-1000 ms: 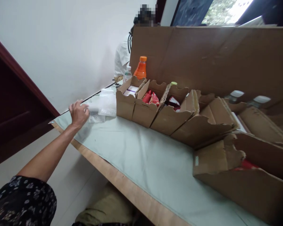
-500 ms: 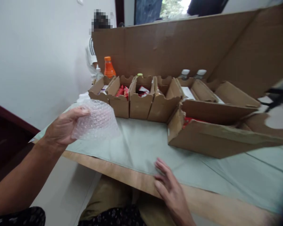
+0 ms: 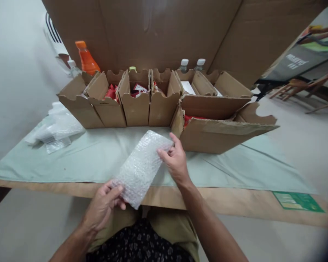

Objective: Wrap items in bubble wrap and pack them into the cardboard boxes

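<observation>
A rectangular bubble wrap bag (image 3: 143, 165) is stretched at a slant between my two hands, over the front edge of the cloth-covered table (image 3: 207, 171). My left hand (image 3: 104, 203) pinches its lower left end between thumb and fingers. At the upper right end, my right hand (image 3: 175, 156) grips the edge with the thumb on top. Through the clear plastic no contents can be made out. More bubble wrap (image 3: 57, 125) lies in a loose pile at the table's left side.
A row of open cardboard bins (image 3: 136, 109) holds red packets and white boxes. At right, another cardboard bin (image 3: 221, 134) lies lengthwise. Behind stand an orange bottle (image 3: 87, 60), white-capped bottles (image 3: 184, 65) and a tall cardboard panel (image 3: 164, 32). A person's striped sleeve (image 3: 53, 32) shows at left.
My left hand has brought the bubble wrap from the left to the middle front. My right hand has risen from the table edge and taken its other end. The view has tilted down and rightward.
</observation>
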Demonstrator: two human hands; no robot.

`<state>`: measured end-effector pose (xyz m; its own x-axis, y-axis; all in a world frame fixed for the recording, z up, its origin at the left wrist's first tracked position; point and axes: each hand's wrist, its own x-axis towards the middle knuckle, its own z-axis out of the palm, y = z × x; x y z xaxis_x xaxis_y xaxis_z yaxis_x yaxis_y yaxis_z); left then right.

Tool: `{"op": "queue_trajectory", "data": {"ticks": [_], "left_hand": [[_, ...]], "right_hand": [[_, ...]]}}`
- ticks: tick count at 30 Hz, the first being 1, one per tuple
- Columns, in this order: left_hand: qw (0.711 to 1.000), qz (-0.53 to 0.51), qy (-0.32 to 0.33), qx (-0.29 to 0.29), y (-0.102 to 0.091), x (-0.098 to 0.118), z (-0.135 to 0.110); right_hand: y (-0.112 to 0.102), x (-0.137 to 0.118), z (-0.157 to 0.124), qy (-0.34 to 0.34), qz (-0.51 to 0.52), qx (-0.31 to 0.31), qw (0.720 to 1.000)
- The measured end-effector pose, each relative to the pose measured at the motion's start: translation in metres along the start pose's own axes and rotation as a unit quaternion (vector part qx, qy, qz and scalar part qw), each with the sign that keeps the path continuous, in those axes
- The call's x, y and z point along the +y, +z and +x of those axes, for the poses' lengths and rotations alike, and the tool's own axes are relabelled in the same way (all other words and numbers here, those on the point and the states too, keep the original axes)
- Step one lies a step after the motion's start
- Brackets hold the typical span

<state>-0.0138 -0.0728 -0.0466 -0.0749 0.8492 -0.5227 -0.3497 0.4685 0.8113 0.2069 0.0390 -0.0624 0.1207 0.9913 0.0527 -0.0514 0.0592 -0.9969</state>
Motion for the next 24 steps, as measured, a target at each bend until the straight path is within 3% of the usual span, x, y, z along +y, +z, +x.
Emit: {"op": "queue_trajectory", "data": {"ticks": [2, 5, 8, 11, 14, 17, 20, 22, 24], "left_hand": [[0.999, -0.018, -0.038, -0.014, 0.010, -0.015, -0.005], [0.996, -0.039, -0.080, -0.019, 0.020, -0.019, -0.008], [0.995, -0.046, -0.089, -0.026, 0.020, -0.015, -0.009], [0.995, -0.036, -0.081, -0.040, 0.020, -0.013, -0.011], [0.994, 0.008, -0.073, -0.076, 0.015, -0.014, -0.014], [0.991, 0.112, 0.040, -0.063, 0.000, -0.015, -0.017], [0.940, 0.271, 0.208, 0.015, -0.014, -0.011, -0.013], [0.896, 0.360, 0.259, 0.030, -0.013, -0.008, -0.004], [0.870, 0.407, 0.279, 0.008, -0.003, -0.007, 0.010]], "right_hand": [[-0.010, 0.000, 0.012, -0.046, -0.209, -0.029, 0.976], [-0.031, -0.004, 0.001, -0.123, -0.434, -0.045, 0.892], [-0.053, -0.014, -0.044, -0.220, -0.467, -0.134, 0.846], [-0.055, -0.019, -0.093, -0.264, -0.434, -0.256, 0.822], [-0.035, -0.010, -0.115, -0.279, -0.383, -0.256, 0.843], [-0.019, 0.002, -0.111, -0.219, -0.304, -0.167, 0.912], [-0.017, 0.005, -0.100, -0.103, -0.251, -0.133, 0.953], [-0.018, 0.004, -0.096, -0.053, -0.248, -0.141, 0.957], [-0.017, 0.006, -0.094, -0.027, -0.266, -0.144, 0.953]]}}
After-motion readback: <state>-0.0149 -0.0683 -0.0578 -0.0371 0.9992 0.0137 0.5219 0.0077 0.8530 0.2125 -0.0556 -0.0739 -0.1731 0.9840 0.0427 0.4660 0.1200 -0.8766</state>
